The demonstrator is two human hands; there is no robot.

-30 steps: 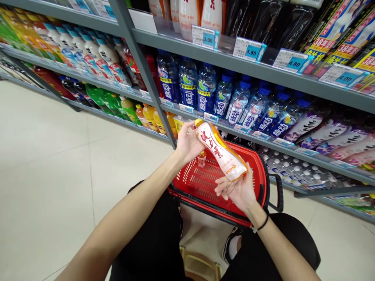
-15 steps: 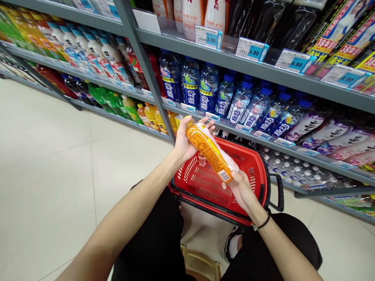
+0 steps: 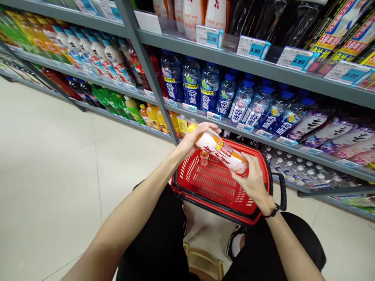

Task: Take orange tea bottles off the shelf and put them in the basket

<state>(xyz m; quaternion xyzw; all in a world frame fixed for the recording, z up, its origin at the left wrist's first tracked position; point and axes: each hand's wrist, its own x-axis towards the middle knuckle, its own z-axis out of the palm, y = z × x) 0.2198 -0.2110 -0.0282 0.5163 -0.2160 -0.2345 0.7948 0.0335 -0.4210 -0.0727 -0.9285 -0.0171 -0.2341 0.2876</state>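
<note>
An orange and white bottle (image 3: 221, 151) with a yellow cap lies tilted between my hands, above a red basket (image 3: 211, 195). My left hand (image 3: 195, 138) is wrapped round its cap end, at the upper left. Round the base, at the lower right, are the thumb and fingers of my right hand (image 3: 253, 177). The label side with red characters faces up. Inside the basket, near its left end, stands a small bottle (image 3: 204, 158) with pale red contents.
Shelves (image 3: 187, 37) of drinks run across behind the basket. Blue-capped bottles (image 3: 225, 93) stand on the middle shelf. The basket's black handle (image 3: 283, 191) sticks out on the right. My knees flank the basket's near side, above a pale floor (image 3: 58, 171).
The bottle has been rolled over: its orange side with the barcode faced up, now the white side with red characters does. Both hands have shifted their hold and moved slightly right.
</note>
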